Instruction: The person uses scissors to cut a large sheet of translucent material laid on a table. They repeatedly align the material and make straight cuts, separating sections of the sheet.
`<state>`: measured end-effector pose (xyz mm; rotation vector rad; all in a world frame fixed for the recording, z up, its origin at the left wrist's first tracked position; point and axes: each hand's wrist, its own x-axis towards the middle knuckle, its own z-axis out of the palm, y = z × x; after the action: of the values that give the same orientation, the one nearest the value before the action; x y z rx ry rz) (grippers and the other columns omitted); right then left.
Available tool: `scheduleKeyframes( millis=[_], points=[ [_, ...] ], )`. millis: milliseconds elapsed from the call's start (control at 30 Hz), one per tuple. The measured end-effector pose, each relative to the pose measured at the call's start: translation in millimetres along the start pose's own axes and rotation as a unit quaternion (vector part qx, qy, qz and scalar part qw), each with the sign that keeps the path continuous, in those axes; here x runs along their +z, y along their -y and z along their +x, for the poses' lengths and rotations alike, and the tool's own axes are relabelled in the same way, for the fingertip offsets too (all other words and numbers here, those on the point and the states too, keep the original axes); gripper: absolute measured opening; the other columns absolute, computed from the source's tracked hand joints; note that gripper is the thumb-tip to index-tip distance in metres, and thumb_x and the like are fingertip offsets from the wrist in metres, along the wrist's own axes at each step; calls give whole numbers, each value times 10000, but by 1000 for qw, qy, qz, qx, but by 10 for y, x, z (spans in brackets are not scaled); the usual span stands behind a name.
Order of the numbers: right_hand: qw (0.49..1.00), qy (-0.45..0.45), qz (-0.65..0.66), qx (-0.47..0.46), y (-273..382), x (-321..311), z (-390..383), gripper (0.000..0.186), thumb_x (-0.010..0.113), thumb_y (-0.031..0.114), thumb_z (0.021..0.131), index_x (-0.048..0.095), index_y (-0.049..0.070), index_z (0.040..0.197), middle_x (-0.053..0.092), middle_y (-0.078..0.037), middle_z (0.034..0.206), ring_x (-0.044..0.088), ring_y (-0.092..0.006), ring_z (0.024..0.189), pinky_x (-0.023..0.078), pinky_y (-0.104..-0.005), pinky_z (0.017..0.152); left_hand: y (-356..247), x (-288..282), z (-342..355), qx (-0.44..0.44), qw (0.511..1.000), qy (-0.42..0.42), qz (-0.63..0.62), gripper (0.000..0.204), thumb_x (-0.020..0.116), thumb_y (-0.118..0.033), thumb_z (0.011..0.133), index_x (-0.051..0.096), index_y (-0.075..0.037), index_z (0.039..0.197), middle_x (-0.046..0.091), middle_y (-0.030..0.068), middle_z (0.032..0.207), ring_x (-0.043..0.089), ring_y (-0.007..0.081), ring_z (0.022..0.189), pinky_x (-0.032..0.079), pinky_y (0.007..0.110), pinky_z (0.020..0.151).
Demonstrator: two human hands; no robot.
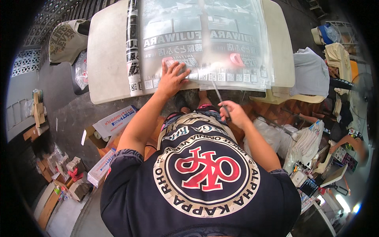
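Note:
A large translucent printed film sheet (pixel 233 47) lies on the white table (pixel 106 59) in front of me, its left part rolled into a tube (pixel 133 51). My left hand (pixel 172 80) rests flat on the sheet near its front edge, fingers spread. Just past that edge, my right hand (pixel 233 114) grips the dark handle of scissors (pixel 218 94). Their long, narrow metal blades point away from me, and the tip meets the front edge of the film. My fingers partly hide the handle.
A chair with a grey cloth (pixel 311 73) stands right of the table, and a cloth-covered chair (pixel 67 41) stands left. Long cardboard boxes (pixel 115 120) lie on the floor at left. Plastic-wrapped bundles (pixel 306 142) sit at right, near another person's arm (pixel 347 140).

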<state>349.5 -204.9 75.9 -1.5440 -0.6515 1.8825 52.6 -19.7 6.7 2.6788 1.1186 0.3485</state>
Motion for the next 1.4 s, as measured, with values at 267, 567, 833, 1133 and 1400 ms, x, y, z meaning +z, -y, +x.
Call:
scheduleKeyframes(
  millis=[267,567,833,1133,1400],
  points=[
    [995,-83,44,22,28,671,217,465,715,370,966,588,53,1281,627,-32,821,630,-103,639,504,-243,505,-95,-218,58,7,999,36,-28,703,717,-490,874,502,-231,1491,438,95,1539,313,334,1479,107,715,1185],
    [995,-88,40,29,122,708,183,492,736,390,946,594,42,1263,628,-28,790,622,-103,587,467,-238,436,-554,-88,266,37,993,17,-112,697,793,-361,815,519,-117,1408,510,86,1446,391,302,1432,163,634,1218],
    [996,-78,25,41,63,651,174,445,767,236,931,586,16,1274,663,-52,848,614,-107,565,424,-241,377,-625,42,301,68,990,-42,-116,430,769,-182,824,651,-133,1235,639,22,1296,524,259,1320,227,604,1212],
    [996,-82,25,19,499,650,550,513,758,420,922,636,3,1196,615,-33,745,600,-109,540,410,-252,383,-659,-45,285,83,980,-97,-156,225,722,-122,819,752,-132,1041,706,-23,1128,585,230,1235,260,614,1199],
    [995,-90,47,-22,881,575,1138,494,733,495,925,676,22,1055,618,-21,671,571,-98,527,399,-259,391,-698,-273,260,59,979,-96,-171,259,742,-72,800,749,-136,1051,717,-6,1133,613,240,1211,294,595,1183]
  ],
)
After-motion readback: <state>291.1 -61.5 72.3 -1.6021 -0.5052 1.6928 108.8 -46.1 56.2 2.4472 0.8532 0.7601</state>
